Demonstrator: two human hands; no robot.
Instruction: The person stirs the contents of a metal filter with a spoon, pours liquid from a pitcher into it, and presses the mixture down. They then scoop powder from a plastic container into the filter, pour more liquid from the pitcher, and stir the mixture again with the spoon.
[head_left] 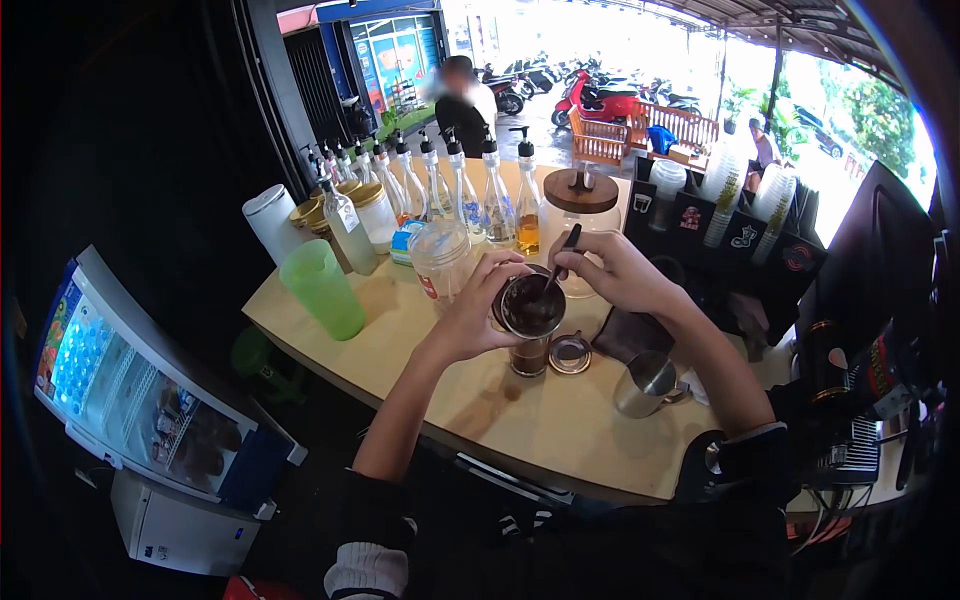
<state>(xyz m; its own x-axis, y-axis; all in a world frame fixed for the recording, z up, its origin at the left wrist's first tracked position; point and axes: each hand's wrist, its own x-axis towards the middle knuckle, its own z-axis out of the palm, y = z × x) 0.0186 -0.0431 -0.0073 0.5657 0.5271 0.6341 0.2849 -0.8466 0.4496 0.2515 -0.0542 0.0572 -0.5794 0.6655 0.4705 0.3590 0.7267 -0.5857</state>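
Observation:
My left hand point(470, 315) is wrapped round a small round container point(535, 322), tilted so its mouth faces me. Dark brown contents coat its inside. Pinched in my right hand point(625, 275) is a dark-handled spoon point(571, 240), its lower end inside the container. Just below, overlapped by the container in this view, a clear glass point(528, 360) with brown contents stands on the wooden counter point(460, 405). Beside that glass lies a round metal lid point(570, 355). A steel milk pitcher point(643, 388) stands below my right forearm, near a dark cloth point(622, 335).
Pump bottles point(490, 195) line the counter's back edge. A green pitcher point(322, 290), a clear jar point(440, 255) and a wooden-lidded jar point(580, 200) stand nearer. Stacked plastic cups point(728, 185) fill a black holder at right. A person point(458, 110) is beyond the counter.

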